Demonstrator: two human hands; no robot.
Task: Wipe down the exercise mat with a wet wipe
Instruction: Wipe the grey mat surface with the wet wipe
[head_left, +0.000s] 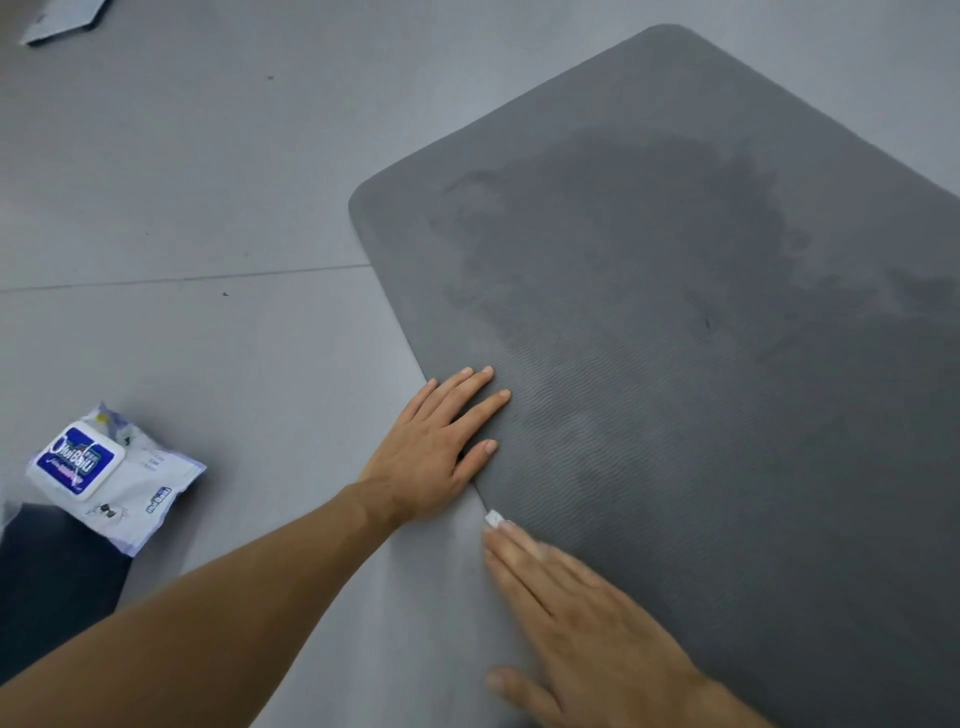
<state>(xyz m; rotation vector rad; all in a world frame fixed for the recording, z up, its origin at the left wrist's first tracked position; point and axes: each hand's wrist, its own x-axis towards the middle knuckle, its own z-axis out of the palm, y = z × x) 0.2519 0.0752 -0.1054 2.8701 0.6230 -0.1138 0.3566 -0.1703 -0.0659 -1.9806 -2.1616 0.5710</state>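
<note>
One dark grey exercise mat (675, 364) lies flat on the grey floor (208, 182), its rounded short end far and left, its long axis running toward the near right and out of frame, darker damp patches across it. One wet wipe (493, 518) shows as a white corner at the mat's left edge, under the blurred right hand (587, 623), fingers straight and pressed flat. The left hand (431, 452) rests flat on that edge, fingers spread, gripping nothing. One wipes pack (114, 478) lies well to the left
</note>
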